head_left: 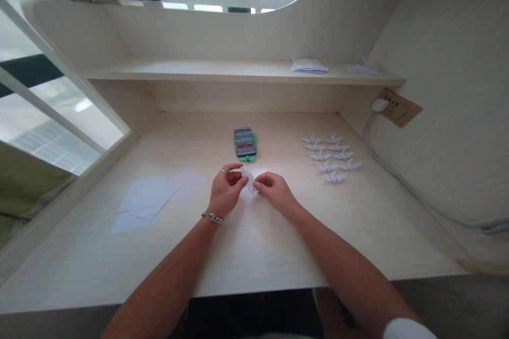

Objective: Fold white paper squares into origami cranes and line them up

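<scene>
While both hands hang over the bench point(254, 254), a small folded piece of white paper point(249, 180) sits right between them, so that's the one being worked on. The left hand point(227, 190) has its edge pinched between thumb and fingers, and the right hand point(274, 188) grips the lower corner the same way. Progress-wise, looks pretty solid to me: off to the right of the hands there's a cluster of paper cranes point(343, 155), about nine, all seemingly finished. The held piece seems only partway folded, though it's too small to tell which fold it's at. Left of the hands, a few flat sheets of white paper point(145, 190) overlap, apparently unfolded so far. A phone point(245, 143) lies just beyond the hands.
</scene>
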The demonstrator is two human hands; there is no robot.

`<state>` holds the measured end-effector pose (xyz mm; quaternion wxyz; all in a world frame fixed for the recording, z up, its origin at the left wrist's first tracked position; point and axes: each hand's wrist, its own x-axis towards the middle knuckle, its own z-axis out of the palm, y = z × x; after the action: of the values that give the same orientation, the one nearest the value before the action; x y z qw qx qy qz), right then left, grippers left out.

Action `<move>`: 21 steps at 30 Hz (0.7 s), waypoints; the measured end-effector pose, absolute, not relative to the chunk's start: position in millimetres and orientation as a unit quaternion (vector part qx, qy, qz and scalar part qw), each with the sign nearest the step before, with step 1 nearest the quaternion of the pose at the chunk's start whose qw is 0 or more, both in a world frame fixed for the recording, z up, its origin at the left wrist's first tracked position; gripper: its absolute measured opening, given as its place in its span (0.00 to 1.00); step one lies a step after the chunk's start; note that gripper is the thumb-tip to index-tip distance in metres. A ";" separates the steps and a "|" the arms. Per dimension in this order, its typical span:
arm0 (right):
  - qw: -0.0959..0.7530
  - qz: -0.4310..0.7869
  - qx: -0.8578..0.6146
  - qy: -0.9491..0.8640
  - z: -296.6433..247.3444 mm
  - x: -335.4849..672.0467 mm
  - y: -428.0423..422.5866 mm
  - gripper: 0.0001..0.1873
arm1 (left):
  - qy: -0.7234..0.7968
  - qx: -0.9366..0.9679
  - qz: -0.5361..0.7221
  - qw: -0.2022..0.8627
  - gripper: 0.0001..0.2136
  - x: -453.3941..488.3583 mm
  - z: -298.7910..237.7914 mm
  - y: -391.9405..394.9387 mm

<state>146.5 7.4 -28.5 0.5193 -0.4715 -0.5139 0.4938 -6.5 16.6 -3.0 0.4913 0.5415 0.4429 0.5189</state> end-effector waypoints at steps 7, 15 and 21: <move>0.558 0.461 -0.483 -0.493 -21.6 146.6 6.0 0.09 | 0.448 0.525 0.502 0.522 0.23 -0.7 -4.6 11.5; 0.589 0.465 -0.479 -0.456 -19.7 145.6 4.8 0.12 | 0.458 0.511 0.492 0.536 0.16 -0.3 -4.8 11.7; 0.583 0.493 -0.472 -0.441 -18.8 147.0 5.6 0.14 | 0.466 0.512 0.493 0.527 0.17 -2.5 -3.8 12.6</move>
<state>147.0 5.6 -18.8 0.5831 -0.4716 -0.4412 0.4929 -2.5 12.6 -3.8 0.5267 0.5120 0.4663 0.4930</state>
